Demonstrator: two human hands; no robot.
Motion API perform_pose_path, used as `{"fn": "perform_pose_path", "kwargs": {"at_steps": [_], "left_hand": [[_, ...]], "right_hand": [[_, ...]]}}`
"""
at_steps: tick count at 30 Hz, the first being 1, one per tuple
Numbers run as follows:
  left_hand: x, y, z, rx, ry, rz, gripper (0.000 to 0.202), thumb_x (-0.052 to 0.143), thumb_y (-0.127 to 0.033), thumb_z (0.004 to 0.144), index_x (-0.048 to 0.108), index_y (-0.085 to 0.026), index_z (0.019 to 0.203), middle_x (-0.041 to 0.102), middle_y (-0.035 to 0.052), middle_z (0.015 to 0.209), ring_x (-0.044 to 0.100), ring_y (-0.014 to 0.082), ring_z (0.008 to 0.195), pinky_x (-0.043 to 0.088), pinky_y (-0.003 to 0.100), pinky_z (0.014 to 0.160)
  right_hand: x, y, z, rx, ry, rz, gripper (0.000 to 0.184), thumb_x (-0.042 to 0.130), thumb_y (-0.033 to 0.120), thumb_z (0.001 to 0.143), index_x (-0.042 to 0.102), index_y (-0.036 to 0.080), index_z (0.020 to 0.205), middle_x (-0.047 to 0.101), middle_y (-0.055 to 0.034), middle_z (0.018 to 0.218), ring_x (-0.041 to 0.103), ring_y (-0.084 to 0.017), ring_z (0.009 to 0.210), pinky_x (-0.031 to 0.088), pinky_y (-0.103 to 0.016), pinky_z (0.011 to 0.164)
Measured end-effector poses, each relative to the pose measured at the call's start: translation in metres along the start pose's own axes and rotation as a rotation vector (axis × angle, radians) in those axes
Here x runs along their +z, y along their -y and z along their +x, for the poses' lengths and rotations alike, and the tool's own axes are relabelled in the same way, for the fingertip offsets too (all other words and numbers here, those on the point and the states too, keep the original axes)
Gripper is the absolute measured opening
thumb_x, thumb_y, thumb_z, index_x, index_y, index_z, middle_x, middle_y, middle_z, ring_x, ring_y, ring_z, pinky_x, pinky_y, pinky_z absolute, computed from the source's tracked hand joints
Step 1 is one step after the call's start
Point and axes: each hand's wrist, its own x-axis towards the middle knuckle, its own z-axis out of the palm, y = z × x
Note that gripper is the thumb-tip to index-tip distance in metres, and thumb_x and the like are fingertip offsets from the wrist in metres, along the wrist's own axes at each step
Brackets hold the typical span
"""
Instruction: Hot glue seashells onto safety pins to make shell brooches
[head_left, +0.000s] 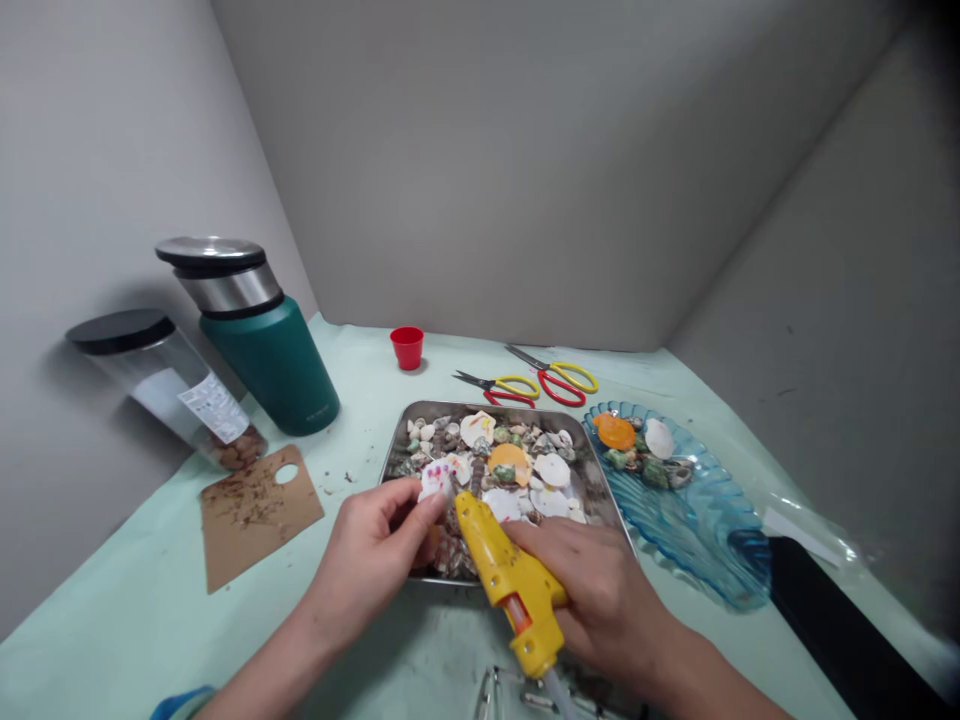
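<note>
My left hand (379, 535) pinches a small white seashell (437, 480) with pink and red marks between thumb and fingers. A yellow hot glue gun (510, 580) is gripped in my right hand (592, 590), its nozzle pointing up and left, close beside the shell; whether they touch I cannot tell. Both hands are over the near part of a metal tray (609, 500), which holds many seashells, among them an orange scallop shell (510, 463) and a flat white shell (552, 470). A clear glue stick (555, 690) comes out of the gun's back end.
Left stand a green bottle (274, 360), a clear jar (187, 400) and a stained cardboard piece (259, 515). Behind the tray are a red cup (407, 348) and two pairs of scissors (517, 386). A blue dish (675, 530) with shells lies right, near a black strip (847, 630). Metal clips (491, 690) lie in front.
</note>
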Motion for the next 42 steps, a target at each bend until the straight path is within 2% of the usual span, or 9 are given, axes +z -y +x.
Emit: {"fn": "perform_pose_path", "kwargs": {"at_steps": [8, 23, 36, 42], "left_hand": [[-0.0016, 0.0052, -0.0005, 0.076, -0.029, 0.131, 0.038, 0.047, -0.044, 0.087, 0.048, -0.018, 0.060, 0.050, -0.0023, 0.052, 0.045, 0.0103, 0.049, 0.035, 0.021, 0.047], [-0.0015, 0.0028, -0.0003, 0.070, -0.029, 0.139, 0.040, 0.045, -0.048, 0.086, 0.047, -0.018, 0.059, 0.049, -0.0023, 0.053, 0.046, 0.0107, 0.050, 0.035, 0.022, 0.048], [-0.0010, 0.0049, 0.0013, 0.080, -0.045, 0.176, 0.039, 0.046, -0.046, 0.086, 0.047, -0.018, 0.059, 0.049, -0.0020, 0.053, 0.045, 0.0109, 0.050, 0.034, 0.022, 0.048], [-0.0032, -0.0014, -0.0019, 0.067, -0.039, 0.102, 0.038, 0.044, -0.048, 0.087, 0.043, -0.019, 0.063, 0.048, -0.0037, 0.054, 0.045, 0.0112, 0.052, 0.035, 0.021, 0.049]], "right_hand": [[-0.0010, 0.0017, 0.0014, 0.013, -0.001, 0.000, 0.027, 0.055, 0.021, 0.080, 0.058, 0.016, 0.107, 0.068, -0.0079, 0.083, 0.063, -0.019, 0.074, 0.047, -0.029, 0.066], [0.0006, 0.0018, 0.0009, 0.019, -0.008, 0.007, 0.026, 0.055, 0.022, 0.080, 0.058, 0.017, 0.105, 0.069, -0.0081, 0.086, 0.064, -0.022, 0.072, 0.047, -0.032, 0.062], [0.0003, 0.0032, 0.0023, 0.060, 0.000, 0.018, 0.027, 0.055, 0.023, 0.080, 0.061, 0.017, 0.105, 0.069, -0.0083, 0.083, 0.064, -0.020, 0.073, 0.048, -0.029, 0.066], [-0.0015, 0.0020, 0.0037, 0.041, -0.016, 0.088, 0.027, 0.057, 0.024, 0.080, 0.060, 0.016, 0.106, 0.069, -0.0071, 0.082, 0.063, -0.019, 0.069, 0.047, -0.029, 0.063]]}}
